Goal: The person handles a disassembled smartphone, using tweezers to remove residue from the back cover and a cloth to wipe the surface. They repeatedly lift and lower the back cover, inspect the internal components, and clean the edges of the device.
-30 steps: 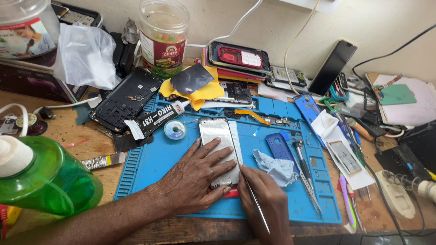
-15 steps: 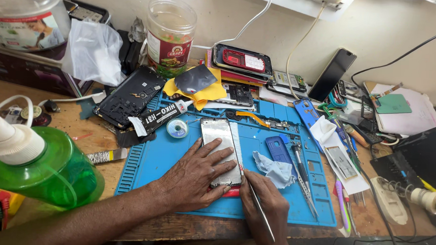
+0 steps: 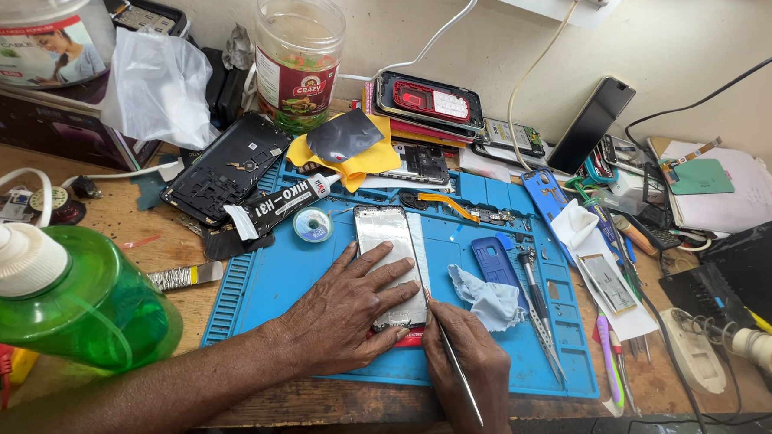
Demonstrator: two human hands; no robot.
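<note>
From the head view, looking down over the bench, the left hand (image 3: 347, 306) lies flat with its fingers spread over the lower half of a silver-backed phone frame with its shiny inner face up (image 3: 390, 252), pressing on it, probably to pin it to the mat. The hand is open and pressing, not gripping. The right hand (image 3: 471, 364) is closed around a thin metal probe (image 3: 457, 368), held like a pen, its tip meeting the phone's lower right edge just beside the left fingertips; the low angle looks suited to working along the seam. The two hands sit close together at the near edge of the blue silicone repair mat (image 3: 270, 290).

Around them on the mat lie a crumpled pale blue cloth (image 3: 486, 299), a small dark blue phone piece (image 3: 493, 258), steel tweezers (image 3: 542, 328), a small roll of tape (image 3: 313, 225) and a black tube of glue with a white cap (image 3: 278, 205).

The mat rests on a worn wooden table (image 3: 92, 191) against a cream wall. A green pump bottle (image 3: 61, 303) stands near the left edge, a clear plastic jar (image 3: 298, 53) at the back, with a black phone shell (image 3: 225, 168) and cables among the clutter.
</note>
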